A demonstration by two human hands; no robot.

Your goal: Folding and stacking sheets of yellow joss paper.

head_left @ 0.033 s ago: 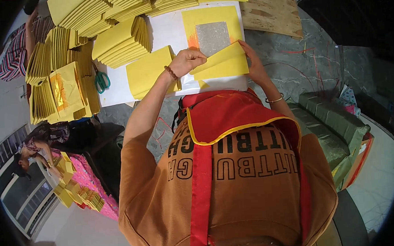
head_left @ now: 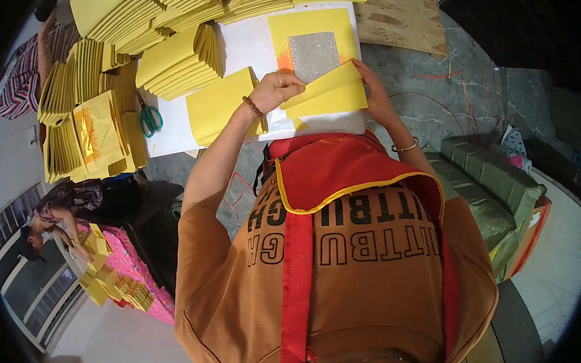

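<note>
Nothing visibly shifted since the earlier frame: L hand, R hand and yellow sheet sit just as they did. Sheet lies btwn the two, at the near R corner of the white table, long axis running roughly L–R, upper edge slanting away toward R. L hand has thumb & fingers pinched tog. at sheet's upper L edge; R hand bends round the R end, grip part hidden, so can't tell if it's pinching. Both touch; neither clearly nearer. Just beyond: silver patch w/ orange edging on yellow backing; can't tell if backing & sheet are one pc. Folded pack just L of L hand; scissors farther L, nr stacks. No container made out nr hands.
</note>
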